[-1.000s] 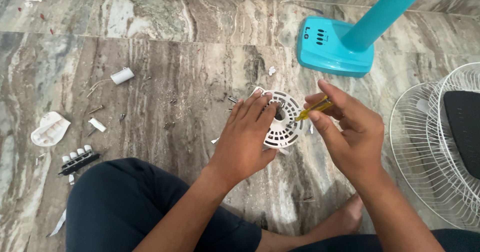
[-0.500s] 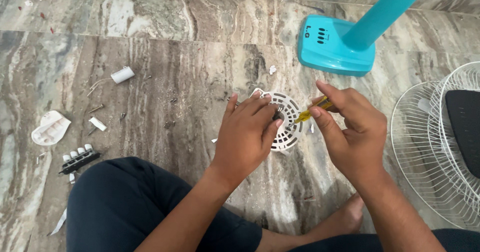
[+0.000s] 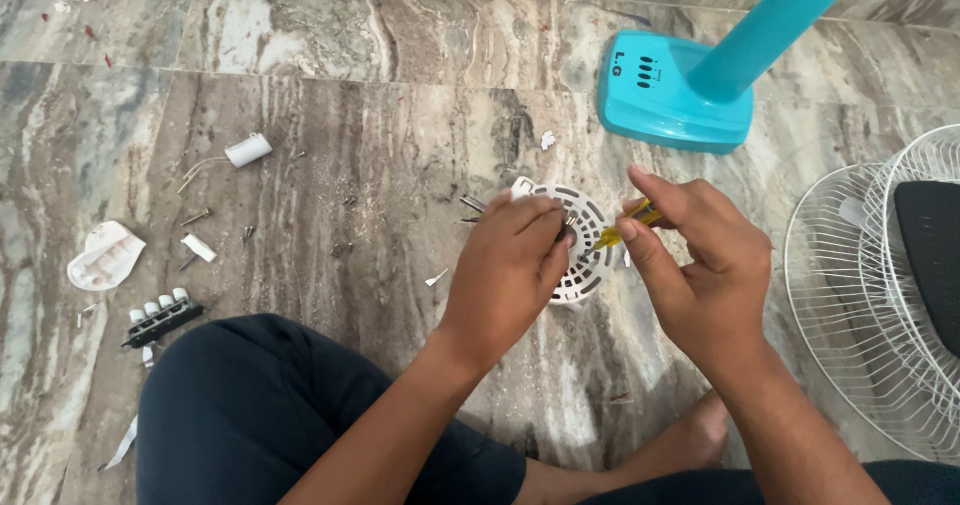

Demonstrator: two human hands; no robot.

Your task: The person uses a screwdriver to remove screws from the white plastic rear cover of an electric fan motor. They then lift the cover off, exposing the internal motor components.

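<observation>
From the head camera I look straight down at a marble floor [image 3: 350, 115] streaked grey and brown, where I sit cross-legged in dark trousers with one bare foot showing.

My left hand [image 3: 505, 275] rests over a round white slotted cover [image 3: 585, 235] that lies on the floor just ahead of my knees. Its fingers [image 3: 535, 215] are pressed together and curled down onto the cover's left half, with the thumb and forefinger closing near the cover's centre; whatever they pinch there is too small for me to tell.

My right hand [image 3: 705, 275] sits just to the right of the cover. Its thumb and forefinger pinch a yellow-handled screwdriver [image 3: 625, 227], whose tip points left toward the middle of the cover, close to my left fingertips. The other fingers fold loosely behind the handle.

Beyond the cover, near the top right, stands a turquoise fan base [image 3: 670, 90] with its sloping turquoise column [image 3: 775, 20]. At the right edge lie white wire fan grilles [image 3: 860, 305] with a dark panel inside them.

To the left, well apart from my hands, the floor carries a small white cylinder with wires [image 3: 246, 151], a white moulded plastic piece [image 3: 103, 260], a black strip of white push buttons [image 3: 160, 317] and scattered screws [image 3: 195, 218].
</observation>
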